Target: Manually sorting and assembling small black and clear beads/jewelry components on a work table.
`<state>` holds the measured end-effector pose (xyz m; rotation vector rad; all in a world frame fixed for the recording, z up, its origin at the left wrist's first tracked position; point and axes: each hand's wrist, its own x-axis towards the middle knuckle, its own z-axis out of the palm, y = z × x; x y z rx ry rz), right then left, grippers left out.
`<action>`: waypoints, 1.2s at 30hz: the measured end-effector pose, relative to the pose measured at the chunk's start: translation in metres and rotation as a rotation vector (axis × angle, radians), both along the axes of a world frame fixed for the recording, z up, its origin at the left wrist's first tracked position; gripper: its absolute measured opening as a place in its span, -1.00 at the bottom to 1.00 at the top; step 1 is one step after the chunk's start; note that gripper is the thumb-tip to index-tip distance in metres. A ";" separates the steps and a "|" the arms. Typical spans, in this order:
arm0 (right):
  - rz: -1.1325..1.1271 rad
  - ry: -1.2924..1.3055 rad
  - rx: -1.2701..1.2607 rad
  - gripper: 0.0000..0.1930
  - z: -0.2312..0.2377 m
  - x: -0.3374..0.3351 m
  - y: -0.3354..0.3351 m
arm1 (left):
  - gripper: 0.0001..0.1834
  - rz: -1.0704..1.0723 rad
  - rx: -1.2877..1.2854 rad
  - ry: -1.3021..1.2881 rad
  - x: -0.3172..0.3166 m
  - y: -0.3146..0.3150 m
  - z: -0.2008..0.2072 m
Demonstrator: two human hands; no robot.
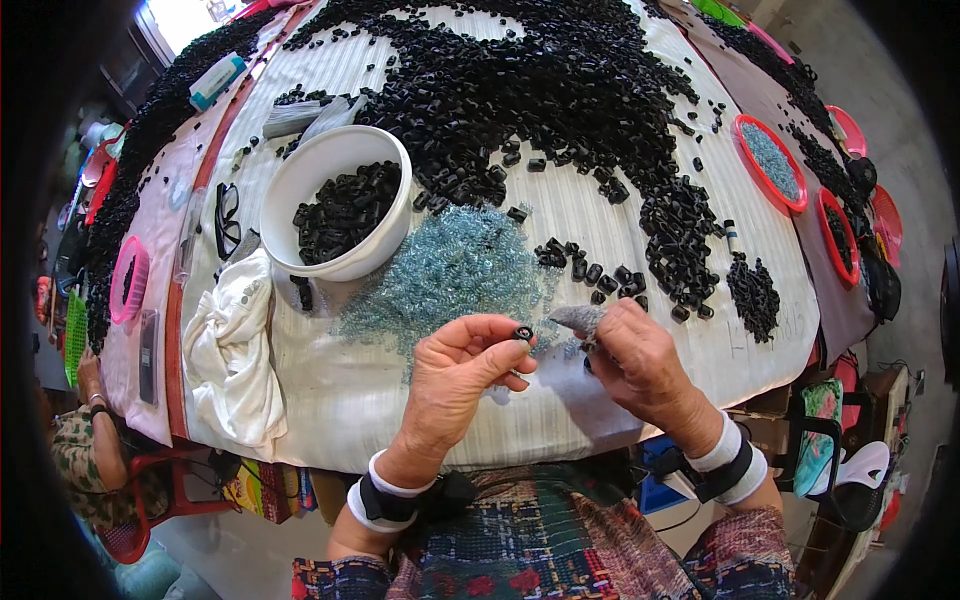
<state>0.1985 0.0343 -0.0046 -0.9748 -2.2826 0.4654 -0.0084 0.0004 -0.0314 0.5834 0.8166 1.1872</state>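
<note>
My left hand point(462, 370) pinches a small black cylindrical piece point(524, 333) between thumb and forefinger, its hollow end facing up. Close by on the right, my right hand point(645, 365) is closed, with a grey cloth cover point(580, 318) on its forefinger. Something dark shows under its curled fingers, too small to name. Just beyond both hands lies a heap of small bluish coil springs point(455, 255). Several loose black pieces point(590, 270) like the held one are scattered to the right of the springs.
A white bowl point(395, 215) of black parts stands left of the springs. A large black heap point(520, 90) covers the far table. Nearby are a white cloth point(232, 350), eyeglasses point(228, 220), a small dark pile point(753, 300) and a red basin point(742, 135) of springs. Another person's arm point(105, 440) is at left.
</note>
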 end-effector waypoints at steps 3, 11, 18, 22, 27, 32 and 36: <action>0.087 -0.163 0.062 -0.75 -0.012 0.004 0.000 | -0.79 0.002 -0.013 -0.007 -0.001 0.000 -0.001; 0.063 -0.203 0.190 -0.81 -0.019 -0.005 0.003 | -0.80 0.003 -0.016 0.015 -0.003 -0.002 -0.001; -0.216 -0.096 0.145 -0.68 -0.010 0.027 0.021 | -0.85 0.023 -0.060 0.023 -0.002 -0.002 0.004; -0.274 -0.073 0.127 -0.72 0.001 0.040 0.023 | -0.82 -0.001 -0.047 0.020 -0.001 -0.002 0.004; -0.265 -0.052 0.104 -0.74 0.001 0.047 0.029 | -0.84 -0.023 -0.036 0.044 0.002 -0.004 0.009; -0.182 -0.102 0.092 -0.72 0.000 0.034 0.036 | -0.80 -0.085 -0.041 0.051 0.000 -0.004 0.010; -0.060 -0.244 0.078 -0.73 -0.002 0.023 0.037 | -0.80 -0.097 -0.044 0.031 -0.001 -0.002 0.009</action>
